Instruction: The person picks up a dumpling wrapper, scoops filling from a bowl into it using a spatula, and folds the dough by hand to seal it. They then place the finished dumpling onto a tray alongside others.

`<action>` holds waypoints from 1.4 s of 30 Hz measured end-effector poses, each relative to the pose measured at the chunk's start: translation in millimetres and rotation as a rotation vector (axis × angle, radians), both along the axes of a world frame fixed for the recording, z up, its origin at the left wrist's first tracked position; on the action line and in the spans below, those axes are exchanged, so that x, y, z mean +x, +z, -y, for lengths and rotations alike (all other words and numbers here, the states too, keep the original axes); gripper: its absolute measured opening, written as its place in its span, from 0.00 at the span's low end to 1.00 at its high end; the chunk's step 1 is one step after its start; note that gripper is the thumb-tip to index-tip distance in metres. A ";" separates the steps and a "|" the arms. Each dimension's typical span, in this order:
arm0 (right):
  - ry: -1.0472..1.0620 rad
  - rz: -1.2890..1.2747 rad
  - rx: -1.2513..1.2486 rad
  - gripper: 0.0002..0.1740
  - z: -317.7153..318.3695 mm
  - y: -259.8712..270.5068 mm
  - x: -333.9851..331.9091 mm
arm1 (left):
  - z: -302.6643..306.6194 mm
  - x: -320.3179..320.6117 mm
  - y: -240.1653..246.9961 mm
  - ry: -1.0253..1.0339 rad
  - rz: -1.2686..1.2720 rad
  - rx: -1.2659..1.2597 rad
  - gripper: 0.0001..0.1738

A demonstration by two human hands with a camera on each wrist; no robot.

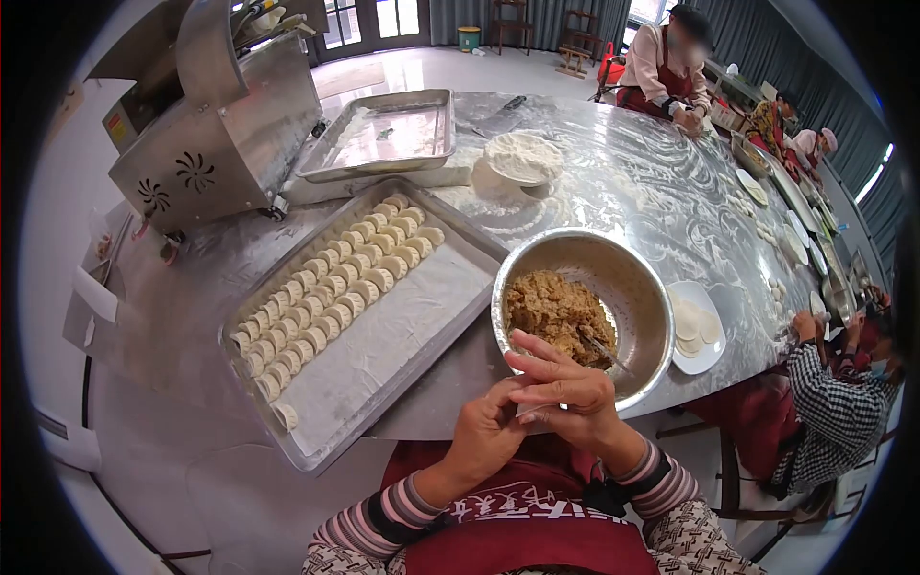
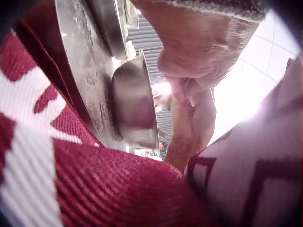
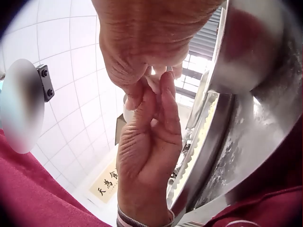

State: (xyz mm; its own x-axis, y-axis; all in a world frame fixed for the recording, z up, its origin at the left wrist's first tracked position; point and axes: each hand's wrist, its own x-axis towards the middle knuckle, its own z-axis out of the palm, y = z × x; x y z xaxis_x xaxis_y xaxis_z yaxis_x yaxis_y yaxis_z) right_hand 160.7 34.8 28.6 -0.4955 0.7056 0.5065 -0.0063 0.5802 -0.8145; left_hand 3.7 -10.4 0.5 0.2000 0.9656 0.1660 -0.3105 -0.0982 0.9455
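In front of the apron, at the near rim of the metal bowl [image 1: 650,278], both hands meet around one dumpling [image 3: 153,85]. Its pale dough shows between the fingers, and most of it is hidden. My left hand [image 1: 487,424] pinches it from the left with thumb and fingers. From the other side my right hand [image 1: 573,391] holds it, fingers laid across the top. Brown minced filling [image 1: 548,305] sits in the bowl, with a metal utensil handle [image 1: 611,356] sticking out. Right of the bowl, a white plate [image 1: 707,360] carries several round wrappers [image 1: 688,324].
Left of the bowl lies a metal tray [image 1: 383,355] with rows of finished dumplings [image 1: 331,287]. Behind stand a second tray [image 1: 383,171], a heaped bowl of flour [image 1: 523,158] and a steel machine [image 1: 225,144]. Other people [image 1: 671,67] work around the floured table [image 1: 632,163].
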 end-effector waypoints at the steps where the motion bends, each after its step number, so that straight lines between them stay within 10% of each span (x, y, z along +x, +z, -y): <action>1: -0.001 -0.002 0.013 0.16 0.0 0.8 -0.5 | 0.5 -1.0 2.2 0.012 -0.087 -0.020 0.19; 14: -0.062 -0.064 0.006 0.18 2.7 1.4 -6.2 | -0.5 0.8 -2.5 0.037 -0.020 0.009 0.22; 22: -0.114 0.145 0.455 0.19 -3.8 -4.4 -1.8 | 3.1 2.4 13.3 0.070 -0.089 -0.019 0.22; 29: -0.223 0.025 0.175 0.22 4.1 1.7 -10.4 | -2.3 -0.2 7.9 0.086 -0.198 0.070 0.22; 37: -0.300 0.270 0.592 0.25 0.3 -7.1 -2.5 | 0.1 3.4 17.6 0.077 -0.172 0.005 0.18; 42: -0.402 0.136 0.373 0.22 8.3 -6.9 -11.7 | -1.3 3.3 12.4 0.021 0.025 -0.132 0.18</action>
